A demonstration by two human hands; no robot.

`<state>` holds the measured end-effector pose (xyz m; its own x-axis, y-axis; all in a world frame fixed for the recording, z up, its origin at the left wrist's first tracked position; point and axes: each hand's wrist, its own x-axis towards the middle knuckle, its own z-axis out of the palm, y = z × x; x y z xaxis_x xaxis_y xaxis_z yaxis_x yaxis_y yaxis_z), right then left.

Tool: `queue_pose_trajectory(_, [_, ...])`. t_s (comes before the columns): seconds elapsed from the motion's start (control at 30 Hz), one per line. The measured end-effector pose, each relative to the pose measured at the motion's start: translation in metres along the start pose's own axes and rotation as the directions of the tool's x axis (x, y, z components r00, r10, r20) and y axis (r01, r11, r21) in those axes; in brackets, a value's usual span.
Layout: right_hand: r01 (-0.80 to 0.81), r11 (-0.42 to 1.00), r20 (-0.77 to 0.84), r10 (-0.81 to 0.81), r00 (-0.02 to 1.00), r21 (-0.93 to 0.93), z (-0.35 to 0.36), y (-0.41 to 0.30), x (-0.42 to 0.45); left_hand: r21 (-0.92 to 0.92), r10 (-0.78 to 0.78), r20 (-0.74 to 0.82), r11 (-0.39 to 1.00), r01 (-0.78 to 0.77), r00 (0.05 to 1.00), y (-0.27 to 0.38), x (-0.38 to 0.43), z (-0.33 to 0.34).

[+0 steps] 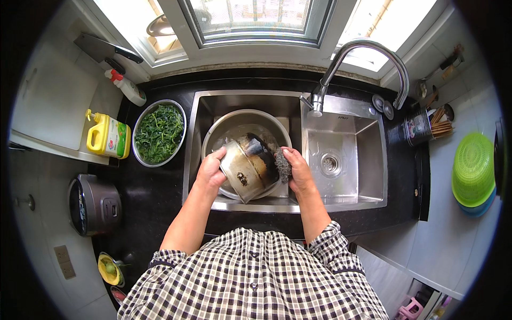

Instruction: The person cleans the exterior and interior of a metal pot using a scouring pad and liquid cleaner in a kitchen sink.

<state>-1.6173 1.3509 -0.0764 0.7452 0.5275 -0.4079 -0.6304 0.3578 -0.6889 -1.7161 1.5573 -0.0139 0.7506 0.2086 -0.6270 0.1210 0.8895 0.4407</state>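
My left hand grips the rim side of a scorched metal pot, which is tilted on its side. Black and brown burn marks cover the pot toward its base, and a dark fitting mark shows on its wall. In my right hand is a steel wool scourer, held against the pot's blackened base. Beneath the pot a large round metal basin with some water in it stands in the left bowl of the steel sink. The pot hides part of the basin.
Right of the basin is the second sink bowl, under a chrome faucet. A bowl of leafy greens, a yellow detergent bottle, a spray bottle and a rice cooker stand left. A chopstick holder is at right.
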Motion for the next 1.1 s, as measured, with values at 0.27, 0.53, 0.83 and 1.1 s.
queue_pose_trajectory(0.27, [0.049, 0.972, -0.151, -0.085, 0.985, -0.228, 0.008, 0.024, 0.009, -0.014, -0.027, 0.237, 0.999, 0.031, 0.971, -0.009, 0.010, -0.014])
queue_pose_trajectory(0.53, [0.165, 0.737, -0.221, -0.396, 0.891, -0.656, 0.033, 0.029, 0.002, 0.347, -0.004, 0.315, 0.931, -0.111, 0.949, -0.009, -0.008, -0.005])
queue_pose_trajectory(0.83, [0.143, -0.213, 0.248, -0.634, 0.733, -0.967, 0.047, 0.008, 0.066, 0.346, -0.161, 0.394, 0.938, 0.017, 0.905, -0.054, -0.006, -0.007])
queue_pose_trajectory(1.1, [0.199, -0.135, 0.241, -0.581, 0.777, -0.971, 0.072, -0.002, 0.039, 0.273, -0.105, 0.363, 0.962, 0.002, 0.926, -0.048, -0.008, 0.001])
